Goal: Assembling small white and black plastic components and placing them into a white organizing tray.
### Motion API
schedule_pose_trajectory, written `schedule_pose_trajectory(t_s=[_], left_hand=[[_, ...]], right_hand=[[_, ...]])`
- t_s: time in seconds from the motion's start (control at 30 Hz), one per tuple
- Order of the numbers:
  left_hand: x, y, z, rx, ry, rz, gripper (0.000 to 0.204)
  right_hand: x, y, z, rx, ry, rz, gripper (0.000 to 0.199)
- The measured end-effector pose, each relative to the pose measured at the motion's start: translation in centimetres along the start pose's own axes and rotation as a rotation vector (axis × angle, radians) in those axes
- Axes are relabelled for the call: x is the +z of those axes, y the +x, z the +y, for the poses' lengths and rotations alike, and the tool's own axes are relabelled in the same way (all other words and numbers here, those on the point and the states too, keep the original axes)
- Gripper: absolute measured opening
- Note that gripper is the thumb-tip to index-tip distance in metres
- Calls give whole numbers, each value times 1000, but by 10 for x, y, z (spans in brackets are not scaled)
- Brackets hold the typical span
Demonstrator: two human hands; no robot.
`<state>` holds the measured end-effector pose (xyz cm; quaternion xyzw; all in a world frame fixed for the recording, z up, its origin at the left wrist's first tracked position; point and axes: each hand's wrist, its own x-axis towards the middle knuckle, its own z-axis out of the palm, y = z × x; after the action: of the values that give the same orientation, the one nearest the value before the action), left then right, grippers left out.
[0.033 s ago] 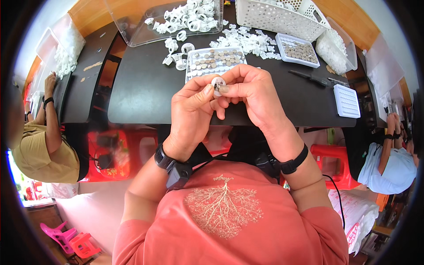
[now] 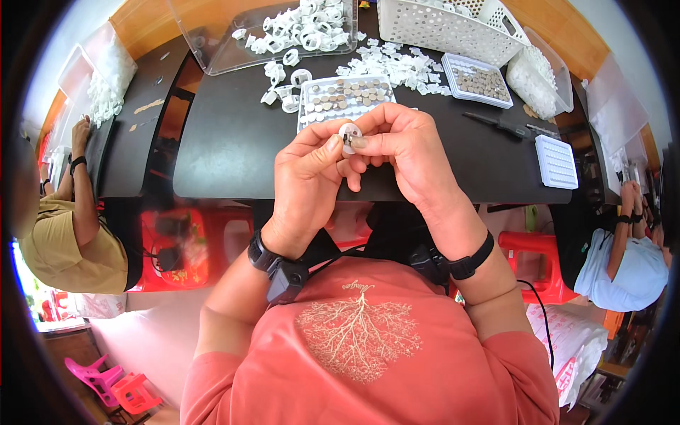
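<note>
Between my two hands, above the near part of the dark table (image 2: 234, 149), is a small round white plastic part (image 2: 349, 130) with something dark at its middle. My left hand (image 2: 312, 166) pinches its left side between thumb and fingers. From the right, the thumb and fingers of my right hand (image 2: 407, 145) close on the same part; whether they also hold a tiny piece is hidden. Just beyond my fingers lies a white tray (image 2: 303, 106) with rows of silver button cells (image 2: 340, 95). White ring-shaped parts (image 2: 289, 95) sit beside the tray's left edge.
At the back stand a clear bin (image 2: 227, 60) of white parts and a perforated white basket (image 2: 439, 35). Small white pieces (image 2: 397, 67) lie in a heap. On the right are another tray of cells (image 2: 478, 79), a screwdriver (image 2: 503, 126) and a white tray (image 2: 557, 163). Co-workers sit both sides.
</note>
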<state>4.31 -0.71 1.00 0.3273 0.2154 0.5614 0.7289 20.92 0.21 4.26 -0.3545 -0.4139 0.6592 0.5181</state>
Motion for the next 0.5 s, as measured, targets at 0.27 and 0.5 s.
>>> schedule_pose_trajectory(t_s=[0.27,0.5], left_hand=[[3,-1,1,-4,-1,22,27],[6,0,-5,40,47,51,25]], right_hand=[[2,1,-1,26,5,16,9],[0,4,1,31,13,51,7]])
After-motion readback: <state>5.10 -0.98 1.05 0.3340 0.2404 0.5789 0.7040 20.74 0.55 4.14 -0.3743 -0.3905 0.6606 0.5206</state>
